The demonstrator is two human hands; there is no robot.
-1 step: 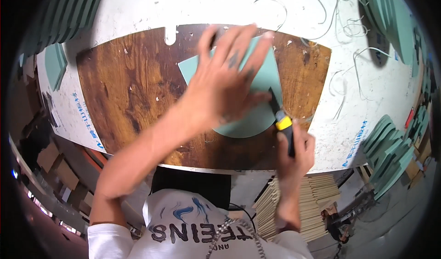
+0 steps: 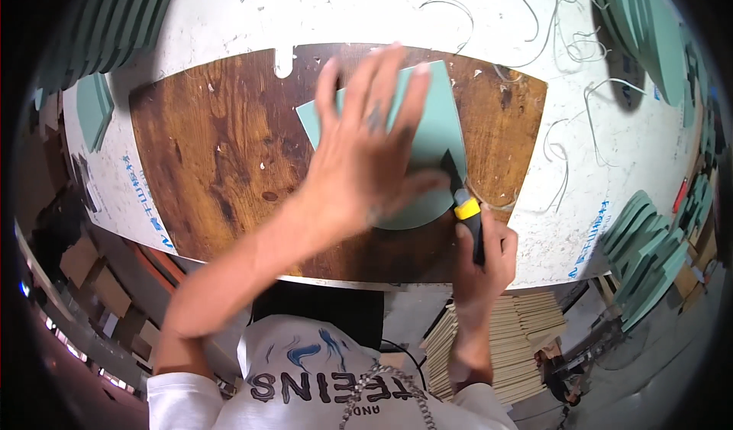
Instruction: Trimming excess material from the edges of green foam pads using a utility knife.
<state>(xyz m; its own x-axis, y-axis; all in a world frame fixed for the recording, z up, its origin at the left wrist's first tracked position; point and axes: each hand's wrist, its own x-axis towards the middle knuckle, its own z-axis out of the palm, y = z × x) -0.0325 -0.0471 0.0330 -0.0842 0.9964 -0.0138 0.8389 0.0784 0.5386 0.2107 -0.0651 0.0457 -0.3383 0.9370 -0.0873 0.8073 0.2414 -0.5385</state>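
A pale green flat piece [image 2: 439, 117], with straight sides and a rounded near end, lies on a brown wood-grain board [image 2: 214, 170]. My left hand [image 2: 359, 151] is spread flat over its left and middle part, fingers pointing away from me and thumb out to the right. In my right hand [image 2: 485, 258] is a utility knife [image 2: 468, 210] with a black handle, yellow collar and dark blade. The blade lies at the piece's right edge, near the left thumb. A thin pale strip [image 2: 492, 203] curls from that edge beside the knife.
The board rests on a white table [image 2: 550, 224]. Loose thin strips [image 2: 584, 48] are strewn at the far right. Green pieces stand in rows at the far left [image 2: 114, 25] and far right [image 2: 645, 33], with more [image 2: 645, 239] at the near right. A stack of pale slats [image 2: 496, 346] sits below the table edge.
My left hand has slid slightly left and toward me across the green piece. My right hand and the knife have shifted a little left, and the thin strip beside the blade shows more clearly.
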